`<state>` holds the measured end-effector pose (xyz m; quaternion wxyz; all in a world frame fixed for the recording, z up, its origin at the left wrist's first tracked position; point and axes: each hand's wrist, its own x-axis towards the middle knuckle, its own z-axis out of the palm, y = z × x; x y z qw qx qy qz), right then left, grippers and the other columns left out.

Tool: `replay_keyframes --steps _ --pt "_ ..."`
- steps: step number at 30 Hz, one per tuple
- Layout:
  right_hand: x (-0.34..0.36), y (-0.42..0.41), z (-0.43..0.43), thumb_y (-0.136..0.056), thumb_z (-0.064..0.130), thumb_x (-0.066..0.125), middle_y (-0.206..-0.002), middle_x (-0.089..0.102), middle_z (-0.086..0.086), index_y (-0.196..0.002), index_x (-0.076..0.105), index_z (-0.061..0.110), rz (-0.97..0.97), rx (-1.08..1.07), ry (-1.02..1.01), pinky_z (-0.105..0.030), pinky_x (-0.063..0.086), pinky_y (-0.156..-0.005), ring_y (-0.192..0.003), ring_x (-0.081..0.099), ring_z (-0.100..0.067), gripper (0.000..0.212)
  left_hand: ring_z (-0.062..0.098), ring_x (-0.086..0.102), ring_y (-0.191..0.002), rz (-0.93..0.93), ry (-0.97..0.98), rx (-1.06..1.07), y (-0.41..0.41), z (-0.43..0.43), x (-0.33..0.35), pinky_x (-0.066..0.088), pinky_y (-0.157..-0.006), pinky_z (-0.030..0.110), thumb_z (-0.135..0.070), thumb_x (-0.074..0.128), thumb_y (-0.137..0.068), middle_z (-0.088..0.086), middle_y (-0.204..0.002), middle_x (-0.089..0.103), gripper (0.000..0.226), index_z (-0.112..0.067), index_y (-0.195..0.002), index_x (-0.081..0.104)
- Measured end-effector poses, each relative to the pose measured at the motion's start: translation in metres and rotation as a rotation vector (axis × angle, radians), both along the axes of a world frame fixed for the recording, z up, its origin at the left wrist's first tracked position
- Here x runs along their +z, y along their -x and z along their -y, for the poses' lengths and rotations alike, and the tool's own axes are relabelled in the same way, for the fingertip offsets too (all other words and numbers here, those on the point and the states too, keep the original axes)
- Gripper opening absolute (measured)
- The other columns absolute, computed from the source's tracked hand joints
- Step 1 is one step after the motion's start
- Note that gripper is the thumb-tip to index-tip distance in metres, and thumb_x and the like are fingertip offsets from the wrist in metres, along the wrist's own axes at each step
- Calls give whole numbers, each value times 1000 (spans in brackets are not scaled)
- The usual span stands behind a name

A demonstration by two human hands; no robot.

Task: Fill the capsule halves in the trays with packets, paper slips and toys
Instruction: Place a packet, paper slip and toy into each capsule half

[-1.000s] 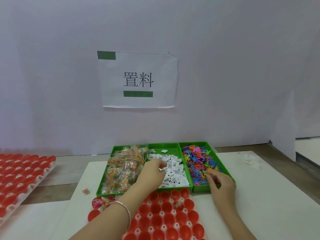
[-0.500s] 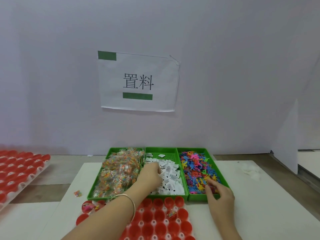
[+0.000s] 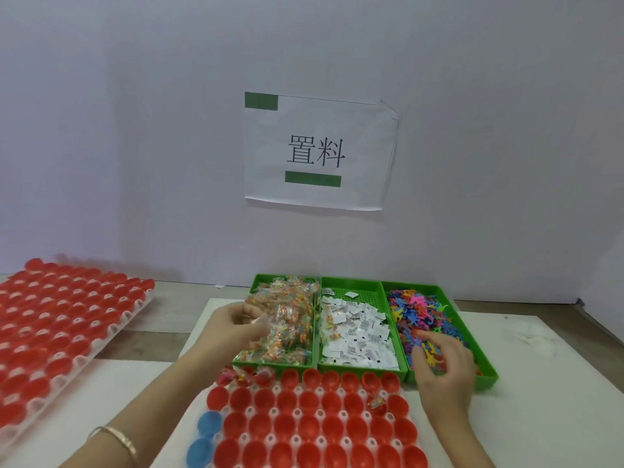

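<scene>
Packets, paper slips and toys lay in green bins at twelve o'clock from the capsule halves, handy for both hands. Left hand pinched one of the packets; right hand curled into toys at two o'clock, though whether it held one could not be told.

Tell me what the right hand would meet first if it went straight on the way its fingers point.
The heap of small multicoloured plastic toys in the right green plastic tray: the right hand curls down onto it, seemingly touching, though depth is unclear.
</scene>
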<state>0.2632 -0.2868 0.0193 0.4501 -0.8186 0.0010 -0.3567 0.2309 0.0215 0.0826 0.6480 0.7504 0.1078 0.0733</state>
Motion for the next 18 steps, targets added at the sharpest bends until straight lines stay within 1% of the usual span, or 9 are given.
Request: replay_keyframes --steps 2,4,6,7,8,11,12,14,18 --pt "17 -3 -28 -79 3 73 -96 61 12 -94 66 30 -9 107 -9 -38 38 -91 -97 52 -15 31 10 53 -54 29 -29 73 16 -11 -9 43 -55 21 -8 73 -83 4 -65 63 11 -5 -78 64" --pt "33 -11 -58 -83 13 71 -99 59 20 -93 62 39 -134 286 6 -31 40 -89 -98 54 -10 28 13 55 -61 38 14 83 30 -17 -17 44 -61 26 -8 74 -82 2 -65 62 11 -5 -75 65" --pt "41 -23 -85 -87 29 68 -105 61 19 -97 65 38 -337 401 161 -34 43 -94 -103 55 -8 14 14 59 -63 54 83 99 42 -19 -20 47 -64 28 -8 76 -79 3 -66 65 11 -8 -71 68" --pt "42 -28 -99 -87 39 66 -110 62 17 -103 67 36 -426 411 281 -38 40 -100 -107 55 -8 16 15 60 -63 67 131 114 47 -19 -21 49 -64 29 -7 78 -76 5 -69 68 11 -10 -71 69" --pt "42 -32 -111 -86 50 63 -115 62 16 -109 66 36 -495 409 387 -41 36 -103 -111 54 -9 27 17 63 -63 79 181 128 51 -19 -20 51 -64 30 -8 81 -73 8 -72 71 10 -9 -72 71" --pt "39 -38 -141 -73 71 62 -121 60 15 -115 62 38 -626 373 528 -41 30 -105 -116 53 -12 54 24 69 -62 103 251 160 60 -19 -16 57 -56 29 -22 84 -58 18 -74 73 33 -2 -80 71" --pt "38 -38 -148 -70 72 64 -119 59 15 -113 61 38 -639 351 547 -41 31 -104 -115 53 -13 55 25 70 -62 107 250 165 62 -19 -14 57 -53 27 -24 84 -54 19 -72 72 39 0 -81 69" --pt "36 -38 -154 -75 61 69 -114 62 14 -109 63 37 -611 311 539 -40 33 -104 -110 56 -12 42 26 70 -59 109 239 160 64 -22 -8 53 -48 24 -27 85 -51 19 -68 71 45 0 -82 66" --pt "31 -36 -153 -90 36 62 -93 67 14 -98 68 31 -505 300 406 -42 40 -103 -93 60 -9 11 17 64 -51 140 152 104 64 -32 6 47 -44 19 -33 82 -54 13 -64 69 39 -7 -81 70"
